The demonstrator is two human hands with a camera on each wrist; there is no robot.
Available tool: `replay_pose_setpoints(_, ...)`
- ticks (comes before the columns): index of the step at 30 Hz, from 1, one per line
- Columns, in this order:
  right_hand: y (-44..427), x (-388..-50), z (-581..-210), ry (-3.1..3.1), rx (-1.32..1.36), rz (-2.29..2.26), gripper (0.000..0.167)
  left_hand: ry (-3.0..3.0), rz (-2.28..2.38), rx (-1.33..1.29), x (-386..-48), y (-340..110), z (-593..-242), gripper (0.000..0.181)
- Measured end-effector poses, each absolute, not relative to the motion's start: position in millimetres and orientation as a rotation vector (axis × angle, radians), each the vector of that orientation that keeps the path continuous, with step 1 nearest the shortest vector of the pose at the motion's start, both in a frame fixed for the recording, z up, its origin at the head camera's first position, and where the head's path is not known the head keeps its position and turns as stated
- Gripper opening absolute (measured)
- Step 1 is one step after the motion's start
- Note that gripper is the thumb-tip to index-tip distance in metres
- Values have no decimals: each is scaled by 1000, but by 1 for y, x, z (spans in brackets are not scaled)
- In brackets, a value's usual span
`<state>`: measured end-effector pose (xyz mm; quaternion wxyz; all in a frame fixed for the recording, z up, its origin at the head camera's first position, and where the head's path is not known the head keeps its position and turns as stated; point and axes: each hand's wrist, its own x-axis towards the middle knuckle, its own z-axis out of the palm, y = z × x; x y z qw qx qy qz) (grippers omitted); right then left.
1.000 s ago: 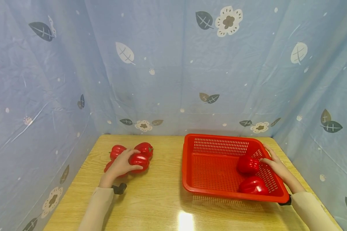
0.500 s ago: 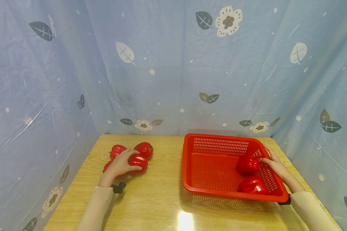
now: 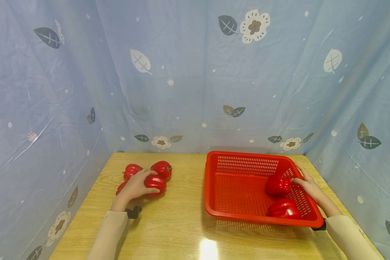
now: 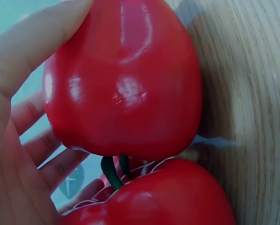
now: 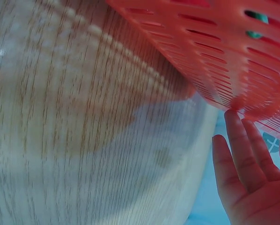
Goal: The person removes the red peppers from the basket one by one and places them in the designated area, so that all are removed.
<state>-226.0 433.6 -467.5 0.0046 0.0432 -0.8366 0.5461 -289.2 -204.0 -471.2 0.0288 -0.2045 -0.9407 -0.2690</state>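
My left hand (image 3: 135, 185) holds a glossy red bell pepper (image 3: 156, 185) on the left part of the table, thumb on the near side and fingers over the far side. Up close in the left wrist view, that bell pepper (image 4: 123, 84) lies between thumb and fingers, above another pepper (image 4: 163, 201). My right hand (image 3: 312, 186) grips the right rim of a red plastic basket (image 3: 209, 187), thumb over the inside edge. In the right wrist view its fingers (image 5: 245, 159) lie along the outside of the slotted wall. Two red peppers (image 3: 278, 185) sit inside the basket's right end.
Around my left hand lie more red peppers: one (image 3: 161, 169) behind, one (image 3: 131, 170) at the back left, and one (image 3: 121, 187) partly covered by the hand. The wooden table (image 3: 178, 224) meets blue patterned curtains (image 3: 182, 101) on its back and sides.
The bell pepper under my left hand has shifted very slightly to the left. My right hand keeps its place on the basket, and the head view has tilted a little.
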Motion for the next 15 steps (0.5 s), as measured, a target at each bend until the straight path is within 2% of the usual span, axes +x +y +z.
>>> replay_pose_setpoints(15,432,-225,-465,-2621,119,1749,69,-2921,-848,-623,-288,-204,-469,66)
